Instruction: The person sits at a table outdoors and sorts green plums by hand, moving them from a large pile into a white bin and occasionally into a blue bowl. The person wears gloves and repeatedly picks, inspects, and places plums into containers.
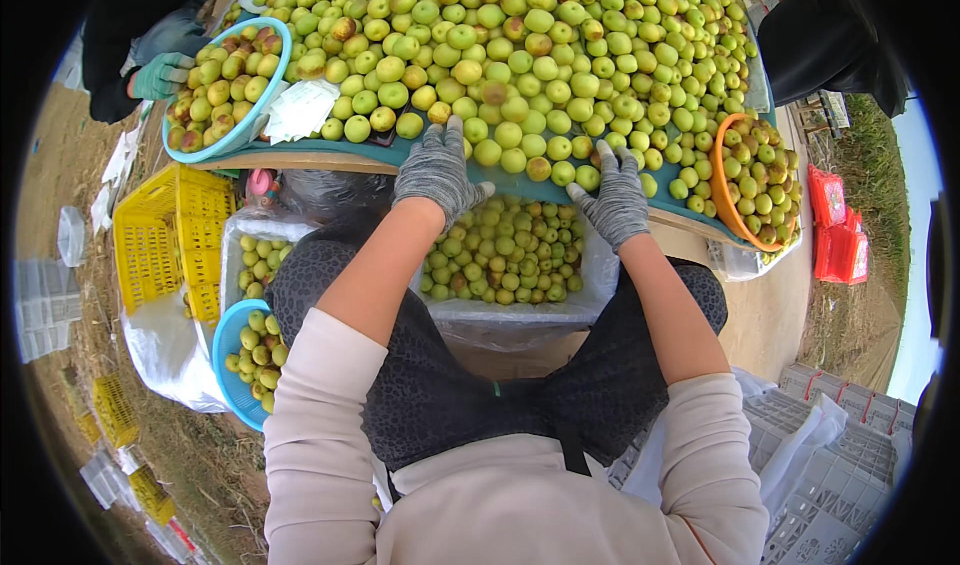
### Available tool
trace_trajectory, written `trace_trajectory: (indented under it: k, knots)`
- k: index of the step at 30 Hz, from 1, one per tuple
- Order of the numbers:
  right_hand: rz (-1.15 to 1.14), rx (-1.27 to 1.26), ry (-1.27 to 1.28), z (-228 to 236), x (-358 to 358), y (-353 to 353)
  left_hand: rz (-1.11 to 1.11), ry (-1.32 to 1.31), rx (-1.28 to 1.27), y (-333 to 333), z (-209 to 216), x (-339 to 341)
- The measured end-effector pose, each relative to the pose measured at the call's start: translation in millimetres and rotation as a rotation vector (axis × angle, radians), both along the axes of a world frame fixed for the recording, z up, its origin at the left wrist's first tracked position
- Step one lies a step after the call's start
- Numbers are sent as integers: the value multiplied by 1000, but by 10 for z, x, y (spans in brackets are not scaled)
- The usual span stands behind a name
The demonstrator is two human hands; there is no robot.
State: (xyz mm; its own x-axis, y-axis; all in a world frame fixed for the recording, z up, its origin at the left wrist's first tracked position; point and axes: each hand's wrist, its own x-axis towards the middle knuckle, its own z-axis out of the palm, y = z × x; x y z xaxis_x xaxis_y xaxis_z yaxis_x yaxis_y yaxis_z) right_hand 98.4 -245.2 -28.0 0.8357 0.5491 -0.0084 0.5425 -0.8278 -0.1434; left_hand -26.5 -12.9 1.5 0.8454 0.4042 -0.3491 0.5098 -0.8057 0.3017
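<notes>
A big heap of yellow-green jujubes [520, 55], some with brown patches, covers the table in front of me. My left hand [438, 177], in a grey knit glove, lies at the table's near edge with fingers stretched toward the front fruits and thumb out to the right. My right hand [614, 201], gloved alike, reaches over the same edge further right, fingers apart beside the front fruits. Neither hand shows a fruit in its grip. Below the edge, between my knees, stands a plastic-lined crate [508, 310] filled with jujubes.
Browner jujubes fill a blue basin [285, 65] at left, an orange basin [722, 180] at right and a lower blue basin [222, 370]. A yellow crate [150, 230] stands left, grey crates [830, 475] lower right. A co-worker's green-gloved hand [162, 77] touches the left basin.
</notes>
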Motion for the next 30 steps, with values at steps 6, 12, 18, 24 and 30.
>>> trace_trajectory:
  k: [6, 12, 18, 24, 30]
  knots:
    - [112, 335, -41, -173, 137, 27, -21, 93, -69, -8, -46, 365]
    - [22, 550, 75, -182, 216, 181, -1, 27, -174, -63, -140, 462]
    - [-82, 489, 326, -212, 271, 209, -212, 41, -303, -346, -84, 399]
    - [-39, 517, 579, -64, 376, 195, -122, 66, -369, -335, 74, 412]
    - [116, 698, 39, 123, 927, 504, 33, -404, 171, -61, -53, 576]
